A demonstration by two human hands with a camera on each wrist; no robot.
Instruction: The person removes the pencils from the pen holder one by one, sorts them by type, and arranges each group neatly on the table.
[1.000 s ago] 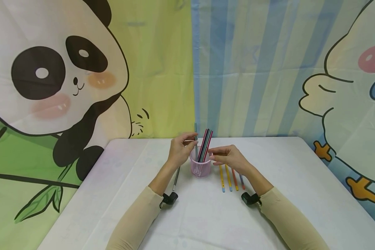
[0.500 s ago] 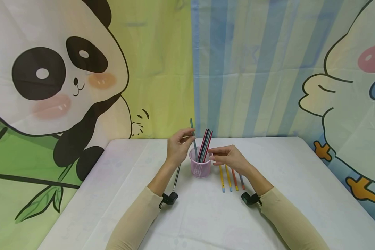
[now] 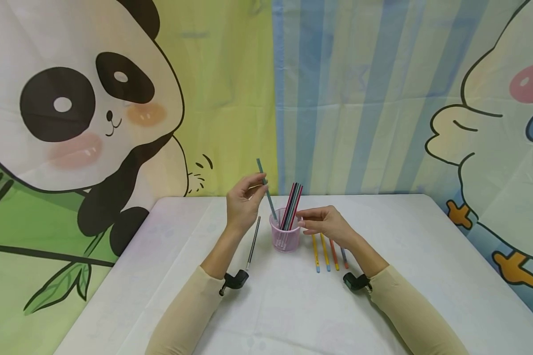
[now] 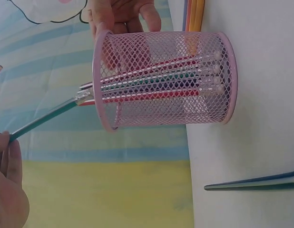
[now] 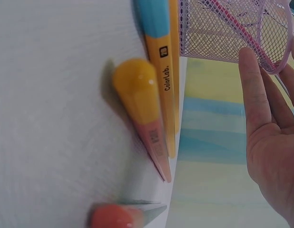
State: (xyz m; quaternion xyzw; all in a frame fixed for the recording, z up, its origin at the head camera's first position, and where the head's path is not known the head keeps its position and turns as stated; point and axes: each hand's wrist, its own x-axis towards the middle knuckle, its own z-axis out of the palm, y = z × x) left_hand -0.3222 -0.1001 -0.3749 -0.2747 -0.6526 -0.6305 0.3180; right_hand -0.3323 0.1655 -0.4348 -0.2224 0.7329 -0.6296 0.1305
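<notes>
Left hand point(image 3: 242, 204) pinches a teal pencil point(image 3: 266, 190) partway up its shaft, thumb and forefinger curled on it; the pencil tilts up and to the left, its lower end at the rim of the pink mesh pencil cup point(image 3: 285, 235). The left wrist view shows that silver-ferruled end point(image 4: 84, 96) right at the cup's mouth, level with the rim, beside the ends of the pencils that stand inside. Whether it is just inside the rim or just clear of it is hard to tell from either view.

Right hand point(image 3: 322, 223) steadies the cup from the other side, fingertips resting against the upper rim, fingers only gently bent, holding nothing else. In the right wrist view the fingers point(image 5: 254, 102) lie alongside the mesh wall.

Inside the cup: a bundle of red, dark and green pencils point(image 3: 292, 199) leaning to the right.

On the white table point(image 3: 426, 276): a dark pencil point(image 3: 253, 241) lying left of the cup, near the left forearm; four pencils in a row point(image 3: 328, 254) to the right of the cup, yellow, yellow, orange and a greyish one.

Step in hand, as judged: a single pencil passing the cup's mouth, the cup braced. The next move calls for keeping the shaft clear of the bundle and the rim while the right hand holds the light cup from tipping.
</notes>
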